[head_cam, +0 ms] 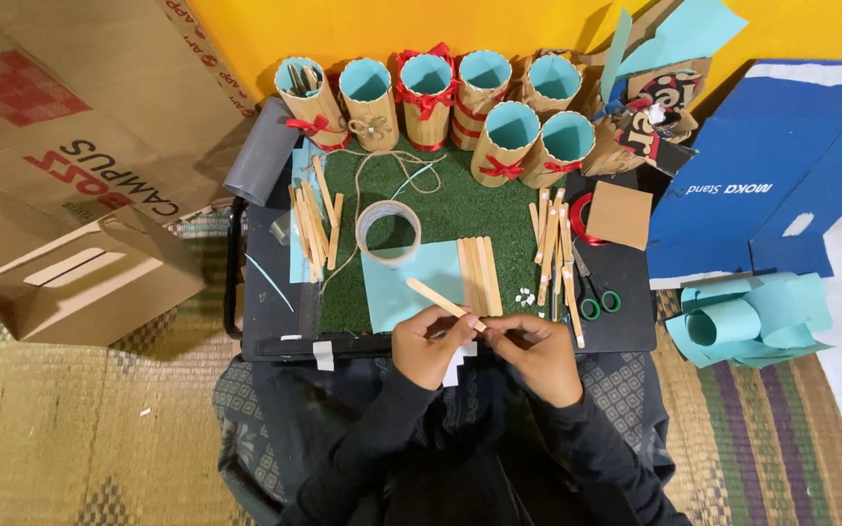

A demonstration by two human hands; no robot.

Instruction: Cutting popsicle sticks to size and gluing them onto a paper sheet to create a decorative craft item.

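- A flat pale wooden craft stick (438, 298) lies slanted, its long axis running up-left from the hands.
- Left hand (428, 343) and right hand (538, 356) both pinch its lower-right end; the left is nearer its length.
- Beyond the stick: a light-blue paper sheet (411, 282), a clear tape roll (389, 232).

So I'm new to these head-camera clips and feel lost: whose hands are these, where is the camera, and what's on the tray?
The single picture comes from a camera on the person's head, looking down. Their left hand and right hand together hold one flat wooden stick. On the green mat lie more wooden sticks, a tape roll and light blue paper. Paper-lined stick cups with red ribbons stand behind; scissors lie right.
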